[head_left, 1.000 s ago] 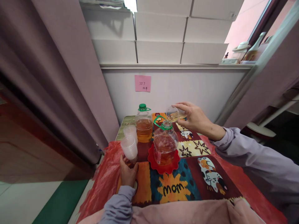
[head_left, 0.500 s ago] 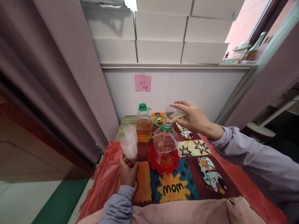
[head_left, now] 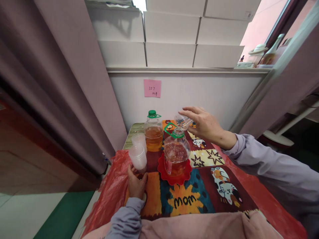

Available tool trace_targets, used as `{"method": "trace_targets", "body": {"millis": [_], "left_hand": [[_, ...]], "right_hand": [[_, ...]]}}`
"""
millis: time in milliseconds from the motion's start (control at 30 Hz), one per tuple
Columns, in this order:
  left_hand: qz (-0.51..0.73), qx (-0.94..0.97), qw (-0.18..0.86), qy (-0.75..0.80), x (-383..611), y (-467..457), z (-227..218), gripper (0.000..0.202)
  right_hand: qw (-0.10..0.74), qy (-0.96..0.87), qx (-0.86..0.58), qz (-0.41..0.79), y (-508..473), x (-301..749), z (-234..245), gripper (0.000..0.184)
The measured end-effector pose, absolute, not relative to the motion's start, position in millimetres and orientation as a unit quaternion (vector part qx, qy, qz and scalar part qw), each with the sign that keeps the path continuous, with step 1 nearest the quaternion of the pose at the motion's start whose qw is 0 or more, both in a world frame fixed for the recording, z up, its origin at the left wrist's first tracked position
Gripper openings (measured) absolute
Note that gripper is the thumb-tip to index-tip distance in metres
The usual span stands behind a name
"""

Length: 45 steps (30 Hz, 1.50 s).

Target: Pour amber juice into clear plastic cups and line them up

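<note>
My right hand [head_left: 208, 124] grips a clear plastic cup [head_left: 183, 122], tipped on its side over the mouth of an open jug [head_left: 176, 151]. That jug holds amber liquid, and its green ring handle tilts up at the neck. Under it lies a red scalloped dish [head_left: 170, 179]. My left hand [head_left: 137, 186] curls round the base of a stack of clear plastic cups [head_left: 138, 157], which leans slightly. Another clear cup or stack [head_left: 139, 140] stands just behind. At the back left is a second jug [head_left: 154, 137] of amber liquid, its green cap on.
A patterned mat [head_left: 184, 202] covers the table, with red plastic sheeting [head_left: 107, 186] hanging at the sides. Behind rises a white panel with a pink note [head_left: 152, 88]. Purple curtains [head_left: 74, 66] flank the left, and a sill with a bottle [head_left: 272, 49] is at upper right.
My right hand has shifted slightly left with the cup, which is tipped further. The liquid seen in the cup before is mostly gone. My left hand stays where it was.
</note>
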<state>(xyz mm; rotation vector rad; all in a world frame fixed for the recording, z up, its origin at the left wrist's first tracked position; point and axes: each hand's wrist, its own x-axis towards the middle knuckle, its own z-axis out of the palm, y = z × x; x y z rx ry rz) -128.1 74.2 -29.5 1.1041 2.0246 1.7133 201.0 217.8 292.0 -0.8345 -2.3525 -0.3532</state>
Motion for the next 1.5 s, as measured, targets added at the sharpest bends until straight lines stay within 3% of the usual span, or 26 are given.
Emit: {"method": "trace_targets", "body": {"millis": [233,433,567,733,900,1233,1300,1367,1500], "left_hand": [[0.592,0.384,0.132,0.696,-128,74,-31,0.102],[0.592,0.383,0.133,0.697,-127,74,-31,0.102],[0.591,0.383,0.132,0.698,-127,74,-31,0.104],[0.591,0.381,0.128,0.700,-127,74,-30,0.104],[0.591,0.382,0.127,0.699,-128,74,-30,0.103],[0.591,0.382,0.128,0.699,-129,75,-32,0.102],[0.588,0.385,0.133,0.698,-130,74,-33,0.102],[0.587,0.387,0.137,0.697,-130,75,-33,0.104],[0.590,0.390,0.139,0.693,-129,76,-31,0.107]], "right_hand": [[0.287,-0.894,-0.264,-0.218,214,198,296,0.065],[0.279,-0.895,-0.197,-0.289,212,194,299,0.044],[0.272,-0.894,-0.142,-0.326,210,194,301,0.045],[0.276,-0.894,-0.099,-0.339,209,195,305,0.052],[0.278,-0.889,-0.078,-0.355,211,197,307,0.046],[0.306,-0.898,-0.104,-0.298,214,200,303,0.050],[0.333,-0.898,-0.138,-0.251,215,204,305,0.046],[0.414,-0.867,-0.208,-0.181,214,215,298,0.043],[0.628,-0.659,-0.413,0.032,201,249,230,0.066]]}}
